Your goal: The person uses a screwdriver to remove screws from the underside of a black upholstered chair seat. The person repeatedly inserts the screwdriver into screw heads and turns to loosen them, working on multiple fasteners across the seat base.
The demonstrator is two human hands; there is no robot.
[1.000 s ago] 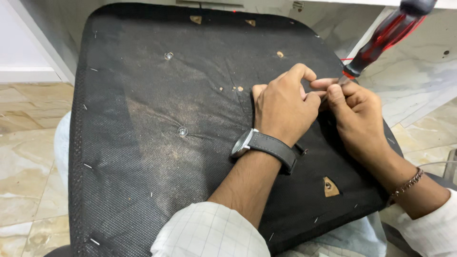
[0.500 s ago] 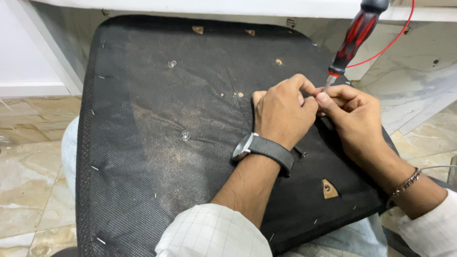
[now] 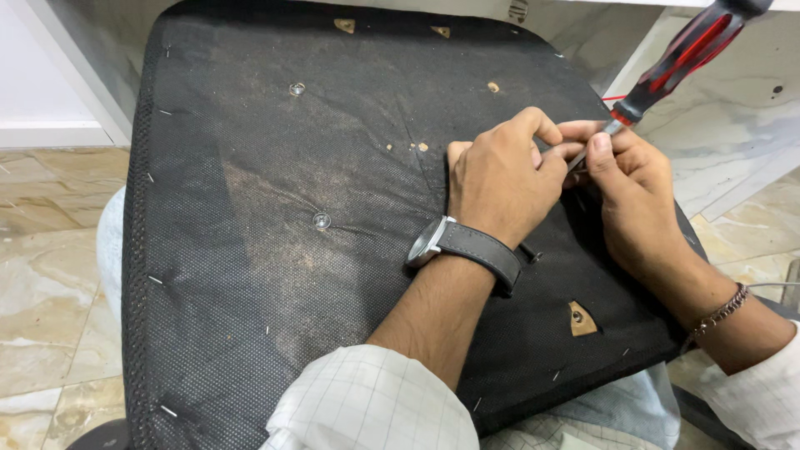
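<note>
- Screwdriver (image 3: 675, 62): stiff, light; your right hand (image 3: 633, 187) pinches its metal shaft.
- Left hand (image 3: 500, 179): fingers curled, pressing the soft black fabric (image 3: 275, 192) beside the tip.

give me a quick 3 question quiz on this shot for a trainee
1. True or false: the screwdriver has a red and black handle.
2. Which wrist bears the watch? A left, B right
3. What does the black seat panel rest on?

Key:
1. True.
2. A: the left hand wears it; the right hand has a bracelet at its wrist.
3. The person's lap, underside up, with staples along its edges.
</note>
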